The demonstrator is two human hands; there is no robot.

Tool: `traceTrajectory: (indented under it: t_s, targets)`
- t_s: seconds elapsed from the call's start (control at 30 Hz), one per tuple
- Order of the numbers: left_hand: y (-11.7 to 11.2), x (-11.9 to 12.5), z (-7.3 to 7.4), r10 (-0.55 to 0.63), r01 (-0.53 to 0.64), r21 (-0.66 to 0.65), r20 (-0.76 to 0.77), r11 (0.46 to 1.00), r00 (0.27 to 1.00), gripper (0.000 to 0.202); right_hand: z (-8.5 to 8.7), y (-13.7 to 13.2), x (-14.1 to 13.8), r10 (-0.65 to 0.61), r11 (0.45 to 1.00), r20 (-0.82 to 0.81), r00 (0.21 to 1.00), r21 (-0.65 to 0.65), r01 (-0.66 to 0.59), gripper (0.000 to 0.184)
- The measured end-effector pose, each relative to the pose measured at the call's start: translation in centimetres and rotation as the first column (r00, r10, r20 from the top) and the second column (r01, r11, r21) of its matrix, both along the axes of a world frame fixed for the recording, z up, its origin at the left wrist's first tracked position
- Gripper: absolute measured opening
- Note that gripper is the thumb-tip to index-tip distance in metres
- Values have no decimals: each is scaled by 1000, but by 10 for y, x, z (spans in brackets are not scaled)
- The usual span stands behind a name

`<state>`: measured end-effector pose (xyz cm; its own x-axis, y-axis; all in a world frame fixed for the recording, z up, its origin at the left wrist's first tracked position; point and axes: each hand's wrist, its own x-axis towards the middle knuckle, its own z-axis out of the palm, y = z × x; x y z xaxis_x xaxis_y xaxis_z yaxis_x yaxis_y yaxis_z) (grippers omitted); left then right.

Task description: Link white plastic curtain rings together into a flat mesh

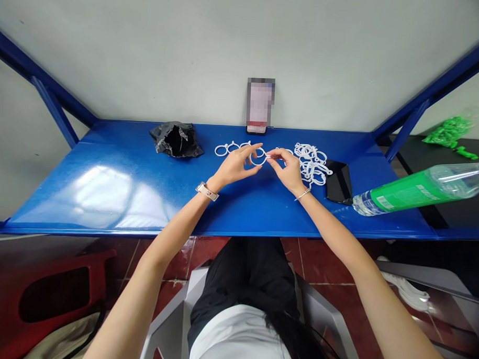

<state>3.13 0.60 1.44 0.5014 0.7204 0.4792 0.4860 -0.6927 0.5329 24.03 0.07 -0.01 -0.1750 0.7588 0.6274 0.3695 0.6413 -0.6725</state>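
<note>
My left hand (pixel 236 166) and my right hand (pixel 289 168) meet over the blue table (pixel 117 185), both pinching a white plastic ring (pixel 258 160) between them. A short chain of linked white rings (pixel 230 147) trails to the left of the held ring. A loose heap of white rings (pixel 311 161) lies just right of my right hand. A watch sits on my left wrist and a thin bracelet on my right.
A crumpled black plastic bag (pixel 177 139) lies at the back left. A phone (pixel 260 107) leans on the wall. A black flat object (pixel 339 181) and a lying water bottle with green label (pixel 420 190) are at right. Green plastic pieces (pixel 451 132) sit on the neighbouring surface.
</note>
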Motion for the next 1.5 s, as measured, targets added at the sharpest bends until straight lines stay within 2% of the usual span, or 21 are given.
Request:
traceTrajectory:
  t_s: [0.77,1.1,1.3,1.5]
  targets:
    - [-3,5,-3,-4,4,1,39,1000,999,49,2,-1,2,-24,994,43,999,110,19,9]
    - [-4,5,-2,-7,7,4,23,1000,1000,49,3,-1,3,-36,994,54,998,106,30,9]
    - [-4,4,-1,26,-26,60,8,998,1000,54,1,-2,0,-53,993,4,999,104,53,13]
    - [-2,2,0,55,-56,66,19,996,998,54,1,-1,0,-89,994,1,996,71,89,26]
